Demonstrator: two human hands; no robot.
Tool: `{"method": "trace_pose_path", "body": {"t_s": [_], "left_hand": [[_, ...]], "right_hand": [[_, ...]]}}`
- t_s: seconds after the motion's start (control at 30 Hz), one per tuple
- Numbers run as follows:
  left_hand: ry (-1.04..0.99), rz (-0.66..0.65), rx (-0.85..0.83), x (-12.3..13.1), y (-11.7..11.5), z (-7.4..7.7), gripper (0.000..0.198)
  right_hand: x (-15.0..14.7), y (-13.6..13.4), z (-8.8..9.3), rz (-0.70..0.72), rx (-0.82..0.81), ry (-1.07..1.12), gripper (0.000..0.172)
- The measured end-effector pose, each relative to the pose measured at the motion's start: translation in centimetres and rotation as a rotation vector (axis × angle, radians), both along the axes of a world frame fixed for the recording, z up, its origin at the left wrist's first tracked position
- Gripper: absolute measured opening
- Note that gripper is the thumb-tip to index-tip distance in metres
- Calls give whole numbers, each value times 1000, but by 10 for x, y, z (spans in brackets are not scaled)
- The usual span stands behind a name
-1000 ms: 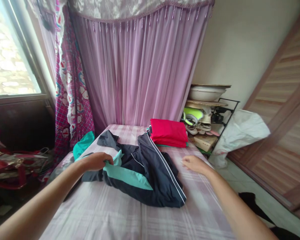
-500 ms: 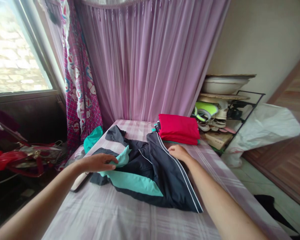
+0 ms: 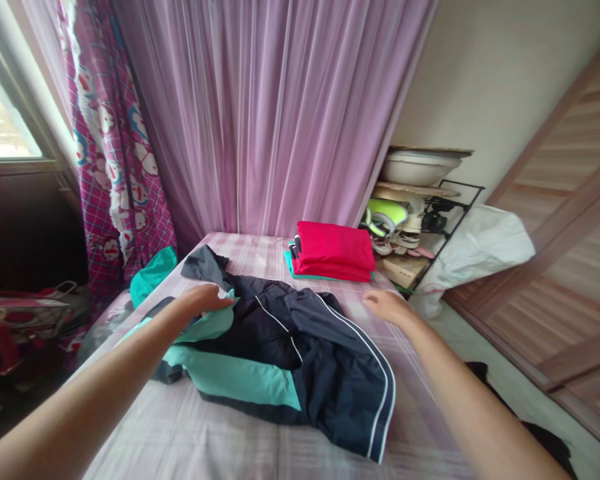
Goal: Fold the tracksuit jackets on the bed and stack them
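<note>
A navy jacket (image 3: 265, 333) with turquoise panels and white piping lies spread and crumpled on the table. My left hand (image 3: 207, 300) is over its left part, thumb and fingers closed on a turquoise edge near the collar. The white-striped sleeve (image 3: 355, 373) bends down toward the near right. Beyond its right side, my right hand (image 3: 387, 305) hovers over or rests on the tablecloth, apart from the jacket. Its fingers are curled together with nothing visible in them. A folded red garment (image 3: 335, 250) tops a small pile at the back, with turquoise and dark cloth beneath it.
A checked cloth (image 3: 250, 447) covers the table. Purple curtains (image 3: 280, 120) hang behind it. On the right stand a rack (image 3: 460, 217) with shoes and a basin (image 3: 420, 167), and a white bag (image 3: 495, 240). Teal cloth (image 3: 153, 273) lies beyond the left edge.
My right hand has come off the striped sleeve to the right, and the sleeve now lies lower and more curved. My left hand has lifted the turquoise edge slightly. The view has turned right.
</note>
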State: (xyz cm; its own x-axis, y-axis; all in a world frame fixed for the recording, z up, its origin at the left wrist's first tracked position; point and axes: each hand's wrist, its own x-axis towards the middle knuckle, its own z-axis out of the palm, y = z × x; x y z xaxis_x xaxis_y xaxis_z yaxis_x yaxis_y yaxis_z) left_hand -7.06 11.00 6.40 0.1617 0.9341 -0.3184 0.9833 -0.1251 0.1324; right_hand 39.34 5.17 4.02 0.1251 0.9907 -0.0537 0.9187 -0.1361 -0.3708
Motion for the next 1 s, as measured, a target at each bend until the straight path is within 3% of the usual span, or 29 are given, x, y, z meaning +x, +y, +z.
{"method": "trace_pose_path", "body": {"t_s": [0.17,0.3,0.37,0.47,0.57,0.67,0.73,0.8,0.9,1.0], "left_hand": [[-98,48,103,11,13,-17,42],[-175,33,160,13,12,-23,56],[-215,13,183,17,14,-16,66],[-302,-62,277,39,28,8,68],[-384,-151,479,82,48,32,60],[-334,-168,561,124,62,38,59],[-270,-193,589,138,60,27,61],[-214,-240,629,134,49,10,61],[-145,-324,684,100,19,-18,56],[-87,-313,682,52,-17,-38,57]], "right_hand": [[-63,59,-25,16,-52,71,43],[-76,65,-46,15,-133,105,37],[-62,56,-46,-11,-127,110,32],[-16,39,-32,-70,-71,100,30],[36,26,-14,-185,-10,67,32],[68,21,-4,-348,62,36,36],[75,18,-5,-391,82,14,40],[74,13,-12,-375,99,6,50],[65,-3,-26,-278,138,50,49],[52,-25,-40,-205,67,81,50]]}}
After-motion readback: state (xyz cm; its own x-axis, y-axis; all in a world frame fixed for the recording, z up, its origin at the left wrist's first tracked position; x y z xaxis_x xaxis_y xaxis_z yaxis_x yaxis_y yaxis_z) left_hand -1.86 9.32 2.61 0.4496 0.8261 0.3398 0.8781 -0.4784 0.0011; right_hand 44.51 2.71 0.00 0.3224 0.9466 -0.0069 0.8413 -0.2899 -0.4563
